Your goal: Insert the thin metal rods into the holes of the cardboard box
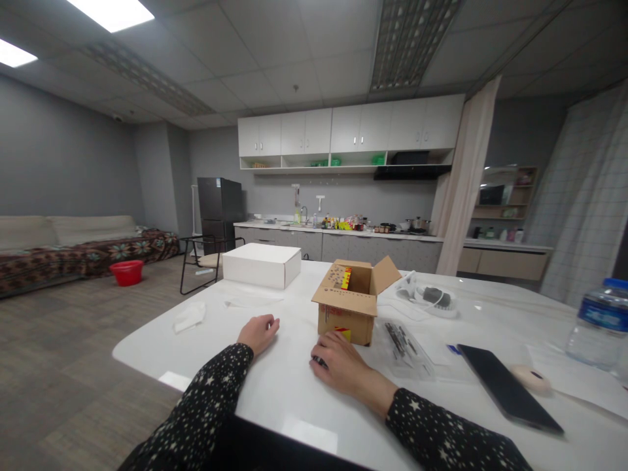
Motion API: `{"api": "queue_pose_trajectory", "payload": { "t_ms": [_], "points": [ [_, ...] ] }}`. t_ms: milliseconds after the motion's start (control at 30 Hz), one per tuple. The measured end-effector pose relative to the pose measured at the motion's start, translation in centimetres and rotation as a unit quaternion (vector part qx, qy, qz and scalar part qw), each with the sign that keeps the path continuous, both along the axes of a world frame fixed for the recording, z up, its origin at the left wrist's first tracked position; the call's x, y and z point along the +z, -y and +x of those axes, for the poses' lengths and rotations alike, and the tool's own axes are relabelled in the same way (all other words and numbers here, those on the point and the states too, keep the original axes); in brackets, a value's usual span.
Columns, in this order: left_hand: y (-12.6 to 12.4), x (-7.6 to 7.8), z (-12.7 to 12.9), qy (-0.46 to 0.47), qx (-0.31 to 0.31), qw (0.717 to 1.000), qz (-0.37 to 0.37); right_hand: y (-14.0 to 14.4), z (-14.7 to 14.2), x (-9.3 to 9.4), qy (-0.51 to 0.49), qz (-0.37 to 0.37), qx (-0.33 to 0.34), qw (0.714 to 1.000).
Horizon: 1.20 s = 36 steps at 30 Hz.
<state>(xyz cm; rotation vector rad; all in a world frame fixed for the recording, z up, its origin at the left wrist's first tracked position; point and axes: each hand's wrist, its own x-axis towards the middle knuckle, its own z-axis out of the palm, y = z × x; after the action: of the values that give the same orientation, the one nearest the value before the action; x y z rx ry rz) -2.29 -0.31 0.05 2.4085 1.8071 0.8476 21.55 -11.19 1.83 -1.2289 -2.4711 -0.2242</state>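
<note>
The right hand is resting palm down on the white table at lower centre of the frame, its fingers curling over a small dark object that is peeking out at the fingertips; whether the fingers are actually clamping it cannot be told. The knuckles are lying just in front of the open cardboard box, close to its front wall near the red and yellow label. The left hand is lying to the left of the box, loosely closed with the fingers tucked under, holding nothing visible. Both sleeves are showing a dark star print.

Inside the box, a red and yellow packet is standing upright. A clear plastic sleeve is lying just right of the right hand. A black phone is lying further right, with a water bottle at the right edge. A closed white box is sitting at centre left, behind the left hand.
</note>
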Motion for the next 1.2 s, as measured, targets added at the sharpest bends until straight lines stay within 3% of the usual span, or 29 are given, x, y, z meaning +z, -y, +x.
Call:
{"api": "queue_pose_trajectory", "payload": {
  "t_ms": [1200],
  "points": [
    [0.06, 0.06, -0.02, 0.003, 0.003, 1.000, 0.005, 0.02, 0.07, -0.03, 0.009, 0.014, 0.005, 1.000]
  ]
}}
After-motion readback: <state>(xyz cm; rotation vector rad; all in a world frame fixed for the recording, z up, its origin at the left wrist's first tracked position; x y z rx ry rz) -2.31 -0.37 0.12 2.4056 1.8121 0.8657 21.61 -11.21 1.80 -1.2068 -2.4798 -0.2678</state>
